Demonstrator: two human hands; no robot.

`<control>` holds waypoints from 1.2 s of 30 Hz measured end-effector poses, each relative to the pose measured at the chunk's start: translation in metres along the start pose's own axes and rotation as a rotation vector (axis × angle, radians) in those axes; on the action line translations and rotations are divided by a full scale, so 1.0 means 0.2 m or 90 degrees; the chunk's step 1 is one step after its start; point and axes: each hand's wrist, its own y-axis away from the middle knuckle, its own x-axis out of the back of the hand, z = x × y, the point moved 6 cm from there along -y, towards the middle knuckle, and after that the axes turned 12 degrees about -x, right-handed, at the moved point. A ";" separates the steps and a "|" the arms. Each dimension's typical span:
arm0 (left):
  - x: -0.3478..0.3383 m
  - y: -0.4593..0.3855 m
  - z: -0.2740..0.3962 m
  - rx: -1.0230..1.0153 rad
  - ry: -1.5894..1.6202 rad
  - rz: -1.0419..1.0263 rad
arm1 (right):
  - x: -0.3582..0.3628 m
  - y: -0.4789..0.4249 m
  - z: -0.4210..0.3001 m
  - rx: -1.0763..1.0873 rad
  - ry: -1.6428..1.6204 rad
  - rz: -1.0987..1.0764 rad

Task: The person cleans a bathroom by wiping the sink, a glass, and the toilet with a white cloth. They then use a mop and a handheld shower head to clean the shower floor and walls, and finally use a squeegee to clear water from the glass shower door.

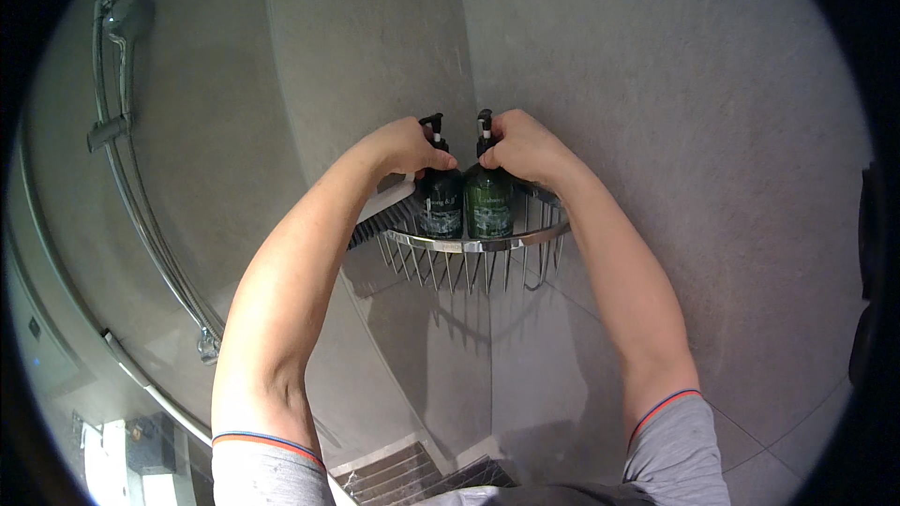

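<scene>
Two dark green pump bottles stand side by side, upright, in a chrome wire corner basket. My left hand grips the left pump bottle around its neck, just below the black pump head. Around the neck of the right pump bottle my right hand is closed in the same way. Both bottles bear printed writing. A brush with a pale handle and dark bristles lies at the basket's left side, partly hidden by my left forearm.
A hand shower hangs on a chrome rail at the left, with its hose running down beside it. Grey tiled walls meet in the corner behind the basket. Below, a slatted grate lies at floor level.
</scene>
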 end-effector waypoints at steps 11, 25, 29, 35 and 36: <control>0.12 0.12 -0.03 0.035 -0.042 -0.018 | 0.06 0.25 -0.05 0.029 0.097 0.213; -0.29 2.74 -0.55 0.403 0.382 0.597 | -2.00 1.66 -0.65 0.475 -0.117 -0.701; -0.62 3.49 -0.42 0.525 0.511 0.869 | -2.43 2.41 -0.83 0.202 -0.300 -1.272; -1.23 4.46 -0.10 0.865 -0.048 1.055 | -2.63 3.21 -0.99 0.150 -0.172 -1.464; -1.31 4.56 -0.03 0.873 0.111 1.144 | -2.64 3.32 -1.01 0.170 -0.118 -1.497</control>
